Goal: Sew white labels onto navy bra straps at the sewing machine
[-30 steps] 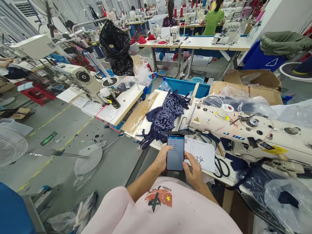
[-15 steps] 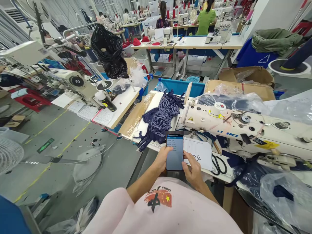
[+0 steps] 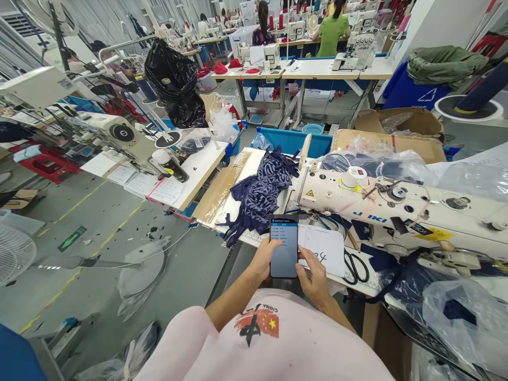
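A smartphone point(image 3: 283, 256) with a lit screen of text rows is held upright in front of my shirt. My left hand point(image 3: 263, 258) grips its left edge, the thumb lying over the screen. On the other side, my right hand point(image 3: 315, 274) closes on the right edge with fingers behind it. Just behind the phone lies a white paper sheet point(image 3: 327, 246) with handwriting, partly covered by the phone and my right hand. Black-handled scissors point(image 3: 356, 266) rest at the sheet's right. Beyond my left hand is a heap of navy patterned fabric pieces point(image 3: 262, 193).
A sewing machine point(image 3: 397, 203) takes up the right side of the table. Another machine point(image 3: 123, 135) and a spray can point(image 3: 170, 165) stand on the left table. A fan point(image 3: 18, 248) is at far left. Cardboard boxes point(image 3: 389, 144) sit behind; people work at the back.
The view has shifted very slightly, so the surroundings sit a little further left. Both hands and the phone keep the same pose.
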A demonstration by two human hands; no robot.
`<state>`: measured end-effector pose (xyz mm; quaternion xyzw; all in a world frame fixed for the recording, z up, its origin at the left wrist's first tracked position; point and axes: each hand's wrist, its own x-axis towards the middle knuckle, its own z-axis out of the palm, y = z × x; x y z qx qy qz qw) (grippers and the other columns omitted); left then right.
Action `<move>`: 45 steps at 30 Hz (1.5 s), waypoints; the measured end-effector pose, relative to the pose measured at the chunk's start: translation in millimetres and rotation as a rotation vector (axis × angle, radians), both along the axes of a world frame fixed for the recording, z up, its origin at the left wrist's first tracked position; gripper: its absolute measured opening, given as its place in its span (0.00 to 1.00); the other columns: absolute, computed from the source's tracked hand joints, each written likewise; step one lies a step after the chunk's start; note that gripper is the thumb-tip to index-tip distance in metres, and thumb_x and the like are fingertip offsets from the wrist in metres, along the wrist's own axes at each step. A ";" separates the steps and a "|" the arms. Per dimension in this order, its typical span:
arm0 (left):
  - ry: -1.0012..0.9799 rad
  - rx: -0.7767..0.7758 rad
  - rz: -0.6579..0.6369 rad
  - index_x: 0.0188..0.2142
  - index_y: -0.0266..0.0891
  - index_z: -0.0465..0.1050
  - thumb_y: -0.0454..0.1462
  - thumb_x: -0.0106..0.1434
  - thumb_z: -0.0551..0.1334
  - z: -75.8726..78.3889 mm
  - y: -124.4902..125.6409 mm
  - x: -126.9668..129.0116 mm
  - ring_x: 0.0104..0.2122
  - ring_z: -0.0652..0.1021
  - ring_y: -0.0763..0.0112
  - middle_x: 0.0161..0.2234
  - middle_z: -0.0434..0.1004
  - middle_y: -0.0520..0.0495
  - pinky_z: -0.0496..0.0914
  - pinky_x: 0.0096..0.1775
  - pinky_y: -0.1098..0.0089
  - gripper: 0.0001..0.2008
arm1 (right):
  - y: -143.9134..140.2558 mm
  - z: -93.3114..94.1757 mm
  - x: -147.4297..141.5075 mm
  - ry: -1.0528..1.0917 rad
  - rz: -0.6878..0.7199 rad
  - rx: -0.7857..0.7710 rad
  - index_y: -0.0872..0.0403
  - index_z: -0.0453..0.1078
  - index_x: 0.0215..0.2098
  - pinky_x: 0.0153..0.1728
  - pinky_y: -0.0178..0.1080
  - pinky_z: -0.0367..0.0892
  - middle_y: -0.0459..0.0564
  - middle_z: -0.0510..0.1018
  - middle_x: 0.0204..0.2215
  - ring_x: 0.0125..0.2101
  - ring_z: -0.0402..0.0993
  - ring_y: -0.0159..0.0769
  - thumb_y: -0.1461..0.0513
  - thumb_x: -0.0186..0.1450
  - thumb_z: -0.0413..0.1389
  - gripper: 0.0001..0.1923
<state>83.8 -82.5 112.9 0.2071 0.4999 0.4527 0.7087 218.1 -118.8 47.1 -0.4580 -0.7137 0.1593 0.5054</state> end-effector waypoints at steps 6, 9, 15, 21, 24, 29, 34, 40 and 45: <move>-0.002 0.010 -0.028 0.32 0.34 0.70 0.36 0.48 0.60 -1.4 -2.0 -2.7 0.29 0.75 0.64 0.29 0.76 0.43 0.67 0.33 0.68 0.11 | -0.1 0.8 -1.6 -0.015 0.005 0.003 0.53 0.56 0.55 0.37 0.49 0.69 0.55 0.73 0.37 0.34 0.71 0.39 0.61 0.64 0.45 0.21; -0.025 0.027 -0.045 0.34 0.33 0.70 0.36 0.48 0.60 -3.9 -2.8 -4.2 0.28 0.75 0.65 0.30 0.76 0.43 0.67 0.32 0.69 0.13 | 0.6 -0.9 -0.7 -0.032 0.011 0.002 0.53 0.56 0.55 0.37 0.49 0.69 0.55 0.73 0.38 0.34 0.71 0.39 0.61 0.64 0.45 0.21; -0.068 -0.001 0.000 0.33 0.32 0.71 0.37 0.49 0.59 -3.7 -2.0 -6.1 0.27 0.75 0.64 0.28 0.76 0.43 0.68 0.33 0.67 0.12 | -1.6 -3.3 5.1 -0.095 0.024 0.030 0.53 0.57 0.55 0.42 0.51 0.67 0.52 0.75 0.34 0.35 0.72 0.39 0.62 0.63 0.45 0.21; -0.163 -0.105 0.134 0.29 0.32 0.73 0.36 0.54 0.55 2.1 7.1 -9.4 0.26 0.75 0.68 0.27 0.77 0.44 0.68 0.34 0.69 0.10 | -7.3 1.0 11.9 -0.158 0.076 0.154 0.52 0.58 0.53 0.44 0.53 0.64 0.55 0.71 0.41 0.43 0.68 0.42 0.66 0.61 0.47 0.21; -0.229 -0.107 0.141 0.30 0.32 0.73 0.37 0.56 0.53 4.4 11.3 -11.7 0.27 0.75 0.68 0.27 0.77 0.44 0.68 0.35 0.69 0.12 | -10.0 3.3 14.3 -0.246 0.142 0.232 0.52 0.59 0.52 0.46 0.57 0.60 0.58 0.64 0.49 0.49 0.62 0.47 0.63 0.60 0.48 0.20; -0.271 -0.045 0.125 0.33 0.31 0.72 0.39 0.57 0.51 4.0 14.3 -13.1 0.30 0.75 0.65 0.30 0.77 0.43 0.67 0.39 0.66 0.15 | -13.8 3.9 14.9 -0.357 0.195 0.309 0.52 0.61 0.50 0.47 0.60 0.57 0.58 0.61 0.52 0.52 0.56 0.51 0.58 0.60 0.49 0.19; -0.278 -0.014 0.101 0.34 0.31 0.72 0.40 0.57 0.51 2.0 13.5 -13.7 0.31 0.75 0.65 0.30 0.77 0.42 0.66 0.40 0.66 0.16 | -13.2 5.2 13.1 -0.396 0.186 0.333 0.53 0.61 0.48 0.47 0.59 0.56 0.59 0.62 0.50 0.52 0.56 0.51 0.57 0.61 0.47 0.18; -0.253 -0.006 0.077 0.35 0.31 0.72 0.41 0.57 0.52 -1.0 11.7 -14.2 0.28 0.74 0.66 0.29 0.76 0.43 0.66 0.36 0.67 0.16 | -13.2 4.8 11.7 -0.375 0.184 0.331 0.56 0.63 0.46 0.47 0.59 0.56 0.60 0.63 0.49 0.51 0.57 0.52 0.61 0.61 0.46 0.15; -0.287 -0.024 0.063 0.33 0.32 0.72 0.41 0.58 0.51 -3.7 10.1 -13.0 0.29 0.75 0.65 0.29 0.77 0.43 0.67 0.37 0.66 0.16 | -6.0 7.0 9.3 -0.421 0.162 0.270 0.55 0.62 0.47 0.48 0.58 0.55 0.58 0.61 0.51 0.53 0.55 0.52 0.60 0.61 0.47 0.16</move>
